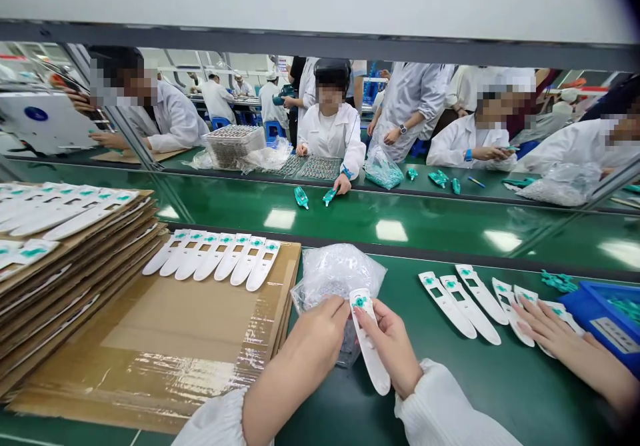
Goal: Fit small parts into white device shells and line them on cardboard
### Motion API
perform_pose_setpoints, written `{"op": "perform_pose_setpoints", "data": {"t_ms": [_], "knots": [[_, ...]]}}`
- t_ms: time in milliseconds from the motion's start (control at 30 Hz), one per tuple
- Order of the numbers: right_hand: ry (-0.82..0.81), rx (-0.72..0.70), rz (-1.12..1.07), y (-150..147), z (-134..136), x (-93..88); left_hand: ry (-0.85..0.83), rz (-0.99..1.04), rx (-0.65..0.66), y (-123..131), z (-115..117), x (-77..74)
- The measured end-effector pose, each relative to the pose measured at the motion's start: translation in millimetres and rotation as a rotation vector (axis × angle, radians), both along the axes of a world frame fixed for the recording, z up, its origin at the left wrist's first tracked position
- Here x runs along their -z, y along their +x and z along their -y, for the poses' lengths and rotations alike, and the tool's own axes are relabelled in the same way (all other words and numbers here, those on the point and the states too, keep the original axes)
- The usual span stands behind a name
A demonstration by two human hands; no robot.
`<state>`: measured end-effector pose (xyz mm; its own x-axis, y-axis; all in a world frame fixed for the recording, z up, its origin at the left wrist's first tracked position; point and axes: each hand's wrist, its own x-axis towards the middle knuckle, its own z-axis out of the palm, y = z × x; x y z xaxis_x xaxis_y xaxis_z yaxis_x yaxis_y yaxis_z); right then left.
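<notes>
A long white plastic casing (373,359) with a square window and a teal-green part at its upper end is gripped between the thumb and fingers of my right hand (395,343). My left hand (320,336) is closed, its fingertips beside the casing's upper end; what they pinch is hidden. Behind both hands lies a clear plastic bag (345,269), its contents unclear. On the cardboard (190,326) to the left, several similar white casings (223,259) lie in a row. More casings (453,299) lie to the right on the green table.
A co-worker's hand (555,333) rests over casings at the right, near a blue bin (605,316) of green parts. Stacked cardboard layers (65,299) rise at left. Beyond runs a green conveyor (240,199), with people in white coats behind it.
</notes>
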<state>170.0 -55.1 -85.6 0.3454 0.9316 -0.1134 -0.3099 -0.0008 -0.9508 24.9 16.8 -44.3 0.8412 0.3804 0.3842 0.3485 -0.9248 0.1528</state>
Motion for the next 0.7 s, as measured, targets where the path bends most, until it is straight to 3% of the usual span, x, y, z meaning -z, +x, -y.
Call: {"op": "perform_pose_setpoints", "data": {"t_ms": [133, 200, 533, 700], "knots": [[0.012, -0.031, 0.003, 1, 0, 0.7, -0.478, 0.101, 0.035, -4, 1, -3.2], [0.001, -0.055, 0.010, 1, 1, 0.6, -0.598, 0.161, 0.045, -6, -3, -3.8], [-0.013, -0.110, 0.099, -2, 4, 2.4, -0.628, 0.404, -0.089, -17, -16, 1.3], [-0.051, -0.022, 0.023, -8, -2, 25.5, -0.641, 0.504, -0.015, -17, -18, 14.5]]}}
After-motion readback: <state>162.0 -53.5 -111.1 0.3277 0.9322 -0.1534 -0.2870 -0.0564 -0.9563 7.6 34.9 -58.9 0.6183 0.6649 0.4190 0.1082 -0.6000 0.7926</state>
